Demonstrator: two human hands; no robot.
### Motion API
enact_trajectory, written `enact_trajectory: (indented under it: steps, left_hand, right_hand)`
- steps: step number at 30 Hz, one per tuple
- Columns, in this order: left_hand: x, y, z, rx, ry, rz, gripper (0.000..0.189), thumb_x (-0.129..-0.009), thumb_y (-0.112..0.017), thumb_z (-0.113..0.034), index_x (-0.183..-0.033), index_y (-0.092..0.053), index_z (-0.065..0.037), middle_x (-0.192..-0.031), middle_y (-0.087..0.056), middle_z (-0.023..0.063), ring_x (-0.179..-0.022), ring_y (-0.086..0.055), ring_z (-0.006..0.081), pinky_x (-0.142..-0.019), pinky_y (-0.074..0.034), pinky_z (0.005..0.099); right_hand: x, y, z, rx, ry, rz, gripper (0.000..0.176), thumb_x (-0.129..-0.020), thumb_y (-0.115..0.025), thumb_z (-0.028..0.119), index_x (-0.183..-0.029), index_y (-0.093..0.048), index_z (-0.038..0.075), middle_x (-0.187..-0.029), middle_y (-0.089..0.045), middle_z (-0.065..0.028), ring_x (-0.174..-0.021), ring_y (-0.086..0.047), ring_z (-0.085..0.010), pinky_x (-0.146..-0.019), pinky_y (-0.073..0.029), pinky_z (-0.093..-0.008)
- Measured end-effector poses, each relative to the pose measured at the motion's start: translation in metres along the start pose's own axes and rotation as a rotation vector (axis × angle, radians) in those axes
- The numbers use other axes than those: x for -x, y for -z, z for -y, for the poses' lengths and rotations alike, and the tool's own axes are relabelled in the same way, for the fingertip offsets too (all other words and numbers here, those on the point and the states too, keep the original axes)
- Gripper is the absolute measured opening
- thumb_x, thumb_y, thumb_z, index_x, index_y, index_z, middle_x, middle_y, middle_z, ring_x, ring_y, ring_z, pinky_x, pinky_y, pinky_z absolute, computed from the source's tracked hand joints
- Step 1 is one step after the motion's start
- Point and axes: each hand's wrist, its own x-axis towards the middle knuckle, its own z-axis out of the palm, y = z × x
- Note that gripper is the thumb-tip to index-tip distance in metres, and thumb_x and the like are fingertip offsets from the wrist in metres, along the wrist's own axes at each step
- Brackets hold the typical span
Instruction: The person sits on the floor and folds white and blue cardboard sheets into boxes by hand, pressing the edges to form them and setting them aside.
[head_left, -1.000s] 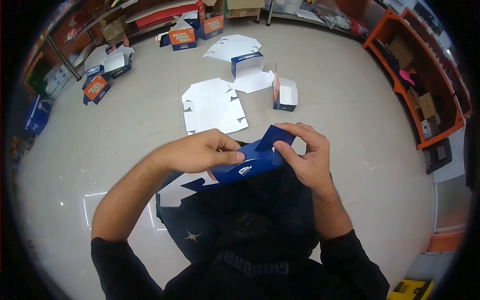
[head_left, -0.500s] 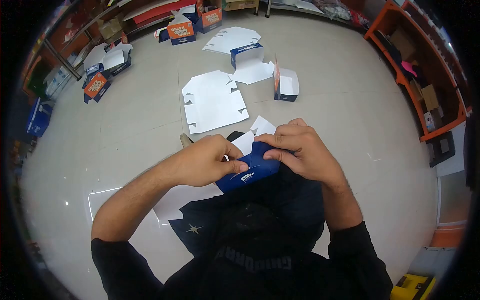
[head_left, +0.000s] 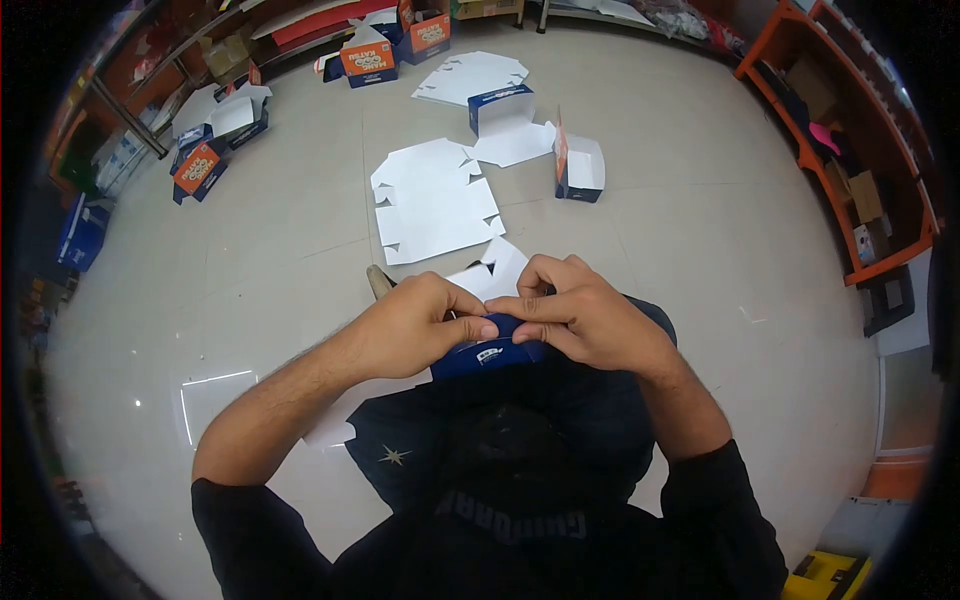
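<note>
A partly folded carton [head_left: 487,357], dark blue outside and white inside, rests over my lap. My left hand [head_left: 425,325] pinches its upper blue edge between thumb and fingers. Close beside it, almost touching, my right hand [head_left: 585,318] grips the same edge from the right. White flaps of the carton rise behind the fingers, and another white part spreads out below my left forearm. The fingertips behind the blue panel are hidden.
Ahead on the floor lie a flat white cardboard sheet [head_left: 438,203], a stack of white sheets [head_left: 470,78] and part-folded boxes [head_left: 583,172]. Orange and blue boxes [head_left: 368,62] stand farther back. An orange shelf [head_left: 850,150] is at right, a yellow case [head_left: 825,577] at lower right.
My right hand has moved left and inward, closer to my left hand. The blue panel's right side has folded in, and the white flap behind has shifted left.
</note>
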Motion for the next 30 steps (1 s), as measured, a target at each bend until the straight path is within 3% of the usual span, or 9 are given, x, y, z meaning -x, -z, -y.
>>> enact_trajectory:
  steps: [7,10,11,13,14,16,20,23,30]
  left_hand:
    - [-0.002,-0.001,0.022,0.235,-0.079,-0.029,0.032,-0.098,-0.065,-0.028,-0.11,-0.072,0.0,-0.088,-0.073,0.0107,-0.076,-0.065,0.0145,-0.071,-0.052,0.0291]
    - [0.001,0.009,0.02,0.256,-0.09,-0.036,0.026,-0.1,-0.062,-0.024,-0.104,-0.069,0.001,-0.086,-0.071,0.0079,-0.079,-0.065,0.0119,-0.073,-0.053,0.029]
    - [0.003,0.014,0.02,0.25,-0.092,-0.052,0.026,-0.1,-0.062,-0.024,-0.104,-0.069,0.001,-0.086,-0.071,0.0079,-0.079,-0.065,0.0119,-0.073,-0.053,0.029]
    - [0.004,0.023,0.024,0.562,-0.168,-0.234,0.02,-0.102,-0.059,-0.019,-0.107,-0.061,0.0,-0.091,-0.07,0.0066,-0.084,-0.066,0.0097,-0.075,-0.055,0.027]
    - [0.004,0.025,0.023,0.549,-0.175,-0.248,0.02,-0.102,-0.059,-0.019,-0.107,-0.061,0.0,-0.091,-0.07,0.0066,-0.084,-0.066,0.0097,-0.075,-0.055,0.027]
    - [0.002,0.023,0.022,0.97,-0.317,-0.486,0.024,-0.102,-0.059,-0.018,-0.117,-0.055,0.0,-0.1,-0.069,0.0084,-0.087,-0.068,0.0101,-0.076,-0.056,0.0247]
    - [0.004,0.009,0.012,1.192,-0.418,-0.642,0.031,-0.1,-0.058,-0.013,-0.128,-0.047,-0.005,-0.106,-0.068,0.0098,-0.088,-0.07,0.0119,-0.071,-0.061,0.0274]
    - [0.005,-0.003,0.012,1.24,-0.45,-0.621,0.034,-0.1,-0.056,-0.011,-0.132,-0.045,-0.007,-0.107,-0.068,0.0089,-0.088,-0.07,0.012,-0.067,-0.063,0.0272]
    - [0.006,-0.024,0.013,1.165,-0.473,-0.622,0.041,-0.098,-0.058,-0.005,-0.136,-0.044,-0.006,-0.122,-0.061,0.0103,-0.103,-0.068,0.0154,-0.074,-0.065,0.0284]
  right_hand:
    - [-0.004,-0.002,0.003,0.043,0.09,-0.065,0.033,-0.092,-0.068,0.025,-0.124,-0.072,0.016,-0.112,-0.06,-0.0089,-0.105,-0.053,-0.0264,-0.091,-0.039,-0.038]
    - [-0.008,0.002,0.012,0.26,0.21,-0.285,0.032,-0.088,-0.072,0.022,-0.119,-0.073,0.014,-0.117,-0.062,-0.0092,-0.11,-0.055,-0.0267,-0.093,-0.039,-0.0373]
    - [-0.005,0.006,0.013,0.282,0.177,-0.487,0.032,-0.085,-0.074,0.02,-0.117,-0.073,0.015,-0.118,-0.063,-0.0093,-0.108,-0.056,-0.0267,-0.094,-0.039,-0.0373]
    - [0.0,0.003,0.013,0.195,0.153,-0.734,0.037,-0.078,-0.08,0.018,-0.114,-0.073,0.018,-0.117,-0.065,-0.009,-0.104,-0.061,-0.0258,-0.092,-0.043,-0.0369]
    - [-0.001,-0.005,0.015,0.195,0.171,-0.743,0.037,-0.078,-0.08,0.018,-0.114,-0.073,0.018,-0.117,-0.065,-0.009,-0.104,-0.061,-0.0258,-0.092,-0.043,-0.0369]
    - [-0.01,-0.023,0.021,0.096,0.387,-0.563,0.041,-0.075,-0.082,0.022,-0.114,-0.073,0.018,-0.121,-0.065,-0.0091,-0.103,-0.062,-0.0257,-0.086,-0.047,-0.0367]
    - [-0.026,-0.037,0.029,0.159,0.467,-0.547,0.044,-0.073,-0.084,0.025,-0.115,-0.073,0.019,-0.129,-0.063,-0.0098,-0.103,-0.062,-0.0252,-0.084,-0.049,-0.0358]
    - [-0.034,-0.035,0.023,0.197,0.486,-0.654,0.044,-0.074,-0.084,0.024,-0.117,-0.073,0.019,-0.13,-0.063,-0.0082,-0.102,-0.061,-0.0247,-0.083,-0.049,-0.0348]
    - [-0.035,-0.024,0.028,0.347,0.366,-0.596,0.059,-0.07,-0.086,0.029,-0.124,-0.068,0.015,-0.129,-0.062,-0.0114,-0.101,-0.061,-0.0294,-0.086,-0.05,-0.037]
